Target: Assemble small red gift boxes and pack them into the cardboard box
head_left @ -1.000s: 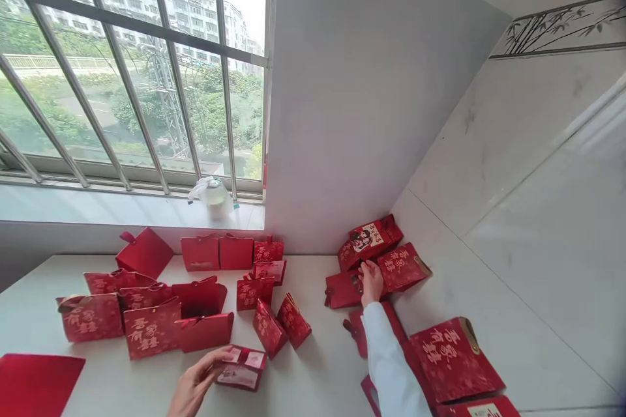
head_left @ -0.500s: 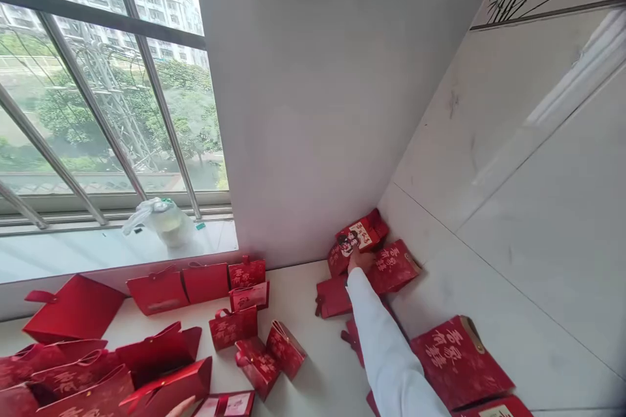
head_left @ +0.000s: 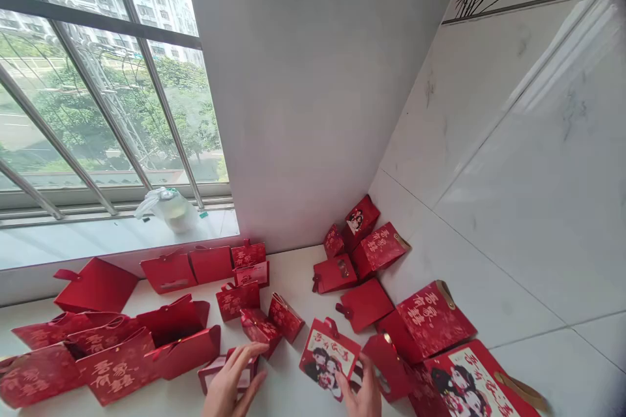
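Note:
Low in the middle, my right hand (head_left: 362,388) grips a small red gift box (head_left: 328,355) by its lower right side, thumb on the front. Its face carries a cartoon couple and dark lettering on a cream panel, with a red ribbon loop on top. My left hand (head_left: 235,381) stands open to the left, fingers apart. It partly covers a red box with a pale pink panel (head_left: 211,379); whether it touches it I cannot tell. Just beyond my fingers are two patterned red boxes, one tilted (head_left: 261,329) and one upright (head_left: 286,318).
Several larger red gift bags (head_left: 115,368) crowd the white counter (head_left: 298,273) on the left. More red boxes (head_left: 384,247) line the tiled wall at right, including a large couple-print box (head_left: 472,381). A tied plastic bag (head_left: 173,212) rests on the barred window's sill.
My right hand has come from the back corner toward me, bringing the couple-print box. My left hand has risen further into view. The camera view has shifted slightly.

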A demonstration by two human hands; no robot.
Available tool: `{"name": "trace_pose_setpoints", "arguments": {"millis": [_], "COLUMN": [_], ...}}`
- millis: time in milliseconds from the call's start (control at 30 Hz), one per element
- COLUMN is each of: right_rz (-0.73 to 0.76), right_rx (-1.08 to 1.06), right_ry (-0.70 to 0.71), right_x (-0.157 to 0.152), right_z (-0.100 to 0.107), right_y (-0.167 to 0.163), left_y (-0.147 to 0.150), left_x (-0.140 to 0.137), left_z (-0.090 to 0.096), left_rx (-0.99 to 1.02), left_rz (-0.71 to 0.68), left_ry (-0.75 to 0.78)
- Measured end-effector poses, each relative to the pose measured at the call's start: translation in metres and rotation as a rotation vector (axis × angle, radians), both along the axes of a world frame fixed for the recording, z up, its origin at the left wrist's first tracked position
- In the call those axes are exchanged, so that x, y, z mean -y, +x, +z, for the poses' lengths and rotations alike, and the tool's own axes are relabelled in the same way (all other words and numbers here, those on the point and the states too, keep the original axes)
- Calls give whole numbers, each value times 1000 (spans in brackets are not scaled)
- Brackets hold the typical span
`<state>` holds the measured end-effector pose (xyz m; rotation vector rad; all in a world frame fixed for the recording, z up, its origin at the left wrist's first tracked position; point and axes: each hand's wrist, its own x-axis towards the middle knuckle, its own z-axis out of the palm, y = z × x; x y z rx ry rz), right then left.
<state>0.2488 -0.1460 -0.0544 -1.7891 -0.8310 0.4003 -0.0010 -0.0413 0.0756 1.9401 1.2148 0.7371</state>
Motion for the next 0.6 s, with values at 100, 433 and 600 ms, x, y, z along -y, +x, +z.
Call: {"name": "trace_pose_setpoints", "arguments": {"millis": [100,433,600], "right_rz": [219,549,611], "right_rx": [-134,-283,-329], "right_ry": [-114,-215,-192], "right_x": [47,51,50], "right_z": [1,73,89], "right_y": [-24,-10,-13], "left_y": [47,65,53], "left_x": [4,21,21], "left_z": [5,-31,-11], "left_rx": [67,166,270], "left_rz": [-197,-160,-207], "left_ry": [-144,-458,-537]}}
